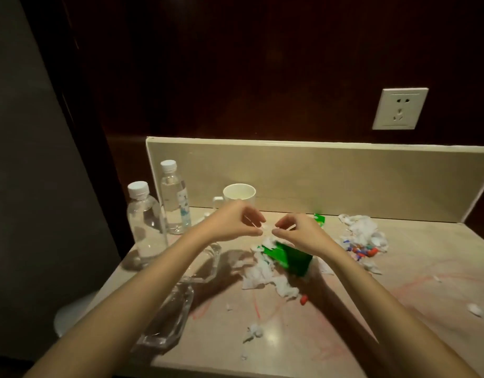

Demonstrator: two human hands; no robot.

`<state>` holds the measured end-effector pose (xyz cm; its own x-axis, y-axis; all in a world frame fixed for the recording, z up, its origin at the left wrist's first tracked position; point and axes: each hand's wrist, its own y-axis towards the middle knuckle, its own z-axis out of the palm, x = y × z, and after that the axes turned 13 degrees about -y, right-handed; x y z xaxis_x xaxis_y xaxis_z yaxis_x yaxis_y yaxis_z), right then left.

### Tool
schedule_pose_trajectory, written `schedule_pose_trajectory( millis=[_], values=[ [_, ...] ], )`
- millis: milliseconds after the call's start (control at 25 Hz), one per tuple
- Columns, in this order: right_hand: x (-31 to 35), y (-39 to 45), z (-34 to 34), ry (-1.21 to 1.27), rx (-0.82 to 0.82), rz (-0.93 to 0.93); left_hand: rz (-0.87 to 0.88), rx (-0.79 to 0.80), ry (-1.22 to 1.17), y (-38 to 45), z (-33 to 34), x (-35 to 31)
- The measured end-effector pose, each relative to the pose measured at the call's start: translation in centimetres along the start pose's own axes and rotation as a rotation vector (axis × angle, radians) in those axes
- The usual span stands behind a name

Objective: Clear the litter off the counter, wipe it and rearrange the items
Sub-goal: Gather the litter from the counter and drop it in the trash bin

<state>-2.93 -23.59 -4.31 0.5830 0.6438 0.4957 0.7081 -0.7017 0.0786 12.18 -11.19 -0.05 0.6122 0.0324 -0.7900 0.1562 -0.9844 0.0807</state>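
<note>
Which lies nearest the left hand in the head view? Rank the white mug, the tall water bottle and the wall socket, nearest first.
1. White mug: just behind the left hand, by the backsplash.
2. Tall water bottle: farther left, at the counter's back corner.
3. Wall socket: far right, up on the dark wall.

Dim, warm light from above; glare on the counter (273,338), dark surroundings, wide-angle edge bending.
</note>
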Motion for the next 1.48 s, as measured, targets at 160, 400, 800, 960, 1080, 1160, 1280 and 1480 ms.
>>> schedule_pose_trajectory(
  millis=[160, 400, 800, 960, 1080, 1160, 1280, 1480],
  values=[
    [-3.8, -2.3, -1.0, -0.158, 0.066, 0.136, -0.112, 0.055, 0.168, 4.7, 3.2, 2.5],
    [-5.1, -2.9, -1.3, -0.242, 0.136, 0.174, -0.197, 0.152, 0.227, 7.3, 5.5, 3.3],
    [-5.7, -0.3, -1.2, -0.040, 0.253, 0.101, -0.177, 0.180, 0.047, 7.9, 6.1, 3.3],
    [-6.0, 0.4, -2.0, 0.163, 0.234, 0.069, -0.182, 0.138, -0.168, 7.9, 6.0, 2.9],
    [-5.9, 0.8, -2.8, 0.289, 0.246, 0.074, -0.191, 0.084, -0.277, 8.2, 5.8, 2.6],
    [-5.8, 0.7, -3.2, 0.316, 0.244, 0.075, -0.199, 0.087, -0.343, 8.3, 5.7, 2.3],
    [-5.7, 0.5, -3.6, 0.384, 0.238, 0.077, -0.227, 0.091, -0.449, 8.2, 5.6, 1.9],
    [-4.9, 0.2, -4.2, 0.449, 0.208, 0.069, -0.209, 0.058, -0.521, 7.4, 4.7, 1.0]
  ],
)
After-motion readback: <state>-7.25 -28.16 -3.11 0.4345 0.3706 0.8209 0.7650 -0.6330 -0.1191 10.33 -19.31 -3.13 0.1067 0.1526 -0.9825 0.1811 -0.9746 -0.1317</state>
